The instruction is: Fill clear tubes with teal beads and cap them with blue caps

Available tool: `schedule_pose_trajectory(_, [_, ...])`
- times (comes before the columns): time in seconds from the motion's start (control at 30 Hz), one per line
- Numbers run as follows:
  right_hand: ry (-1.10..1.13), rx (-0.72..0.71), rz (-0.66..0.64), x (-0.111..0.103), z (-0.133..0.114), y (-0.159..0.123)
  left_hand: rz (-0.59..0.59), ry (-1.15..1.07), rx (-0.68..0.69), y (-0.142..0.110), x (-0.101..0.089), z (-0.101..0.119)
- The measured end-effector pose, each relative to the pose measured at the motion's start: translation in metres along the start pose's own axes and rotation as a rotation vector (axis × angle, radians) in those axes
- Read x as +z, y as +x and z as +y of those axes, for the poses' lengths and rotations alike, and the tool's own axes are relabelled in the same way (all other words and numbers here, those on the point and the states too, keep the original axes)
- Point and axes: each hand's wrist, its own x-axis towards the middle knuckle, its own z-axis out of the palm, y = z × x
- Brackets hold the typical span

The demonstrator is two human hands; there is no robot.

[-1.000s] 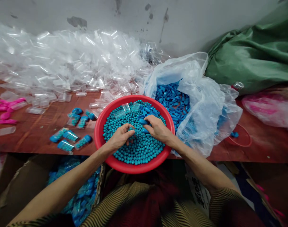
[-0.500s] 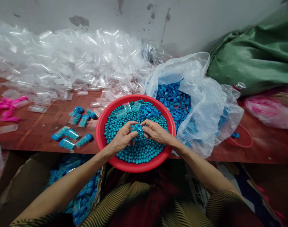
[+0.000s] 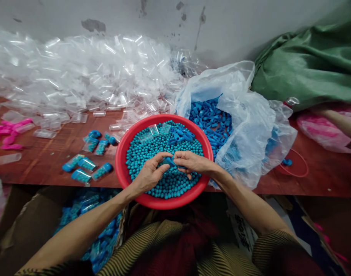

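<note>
My left hand (image 3: 151, 171) and my right hand (image 3: 194, 162) meet over a red basin (image 3: 121, 168) of small turquoise beads (image 3: 169, 186). Between my fingers is a blue plastic piece (image 3: 170, 161), pinched by both hands; its exact shape is partly covered. Several blue whistle-shaped pieces (image 3: 181, 135) lie on the beads at the back of the basin. Beside them rest clear plastic tubes (image 3: 149, 133). Filled tubes with blue caps (image 3: 87, 164) lie on the table to the left of the basin.
A heap of clear tubes (image 3: 86, 73) lines the wall. Right of the basin, a plastic bag (image 3: 247, 126) holds more blue pieces (image 3: 211, 120). Pink pieces (image 3: 10, 132) lie far left. Below stands a carton (image 3: 34, 222) of blue-capped tubes. Another person's arm (image 3: 340, 120) shows at right.
The blue piece between my hands is now turned and looks longer and flatter. My right hand has shifted slightly down. Another person's arm has come into view at the right.
</note>
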Motion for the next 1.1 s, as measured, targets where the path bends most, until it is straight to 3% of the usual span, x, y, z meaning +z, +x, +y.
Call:
schedule_pose_trajectory(0.23, [-0.053,-0.130,0.155,0.009,0.012,0.000,-0.022,-0.032,-0.064,0.004,-0.003,-0.005])
schedule_pose_trajectory(0.47, [-0.572,-0.346,0.362,0.009,0.008,-0.006,-0.042,-0.070,-0.056,0.005,-0.003,-0.006])
schedule_pose_trajectory(0.73, [-0.147,-0.160,0.150,0.005,0.013,0.003,-0.071,-0.020,-0.095,0.004,-0.003,-0.004])
schedule_pose_trajectory(0.9, [0.041,-0.143,0.071,0.012,0.014,0.006,-0.055,0.019,-0.075,0.002,0.000,-0.001])
schedule_pose_trajectory(1.1, [0.317,-0.104,0.124,0.020,0.019,0.006,-0.087,-0.046,-0.146,0.003,-0.002,0.002])
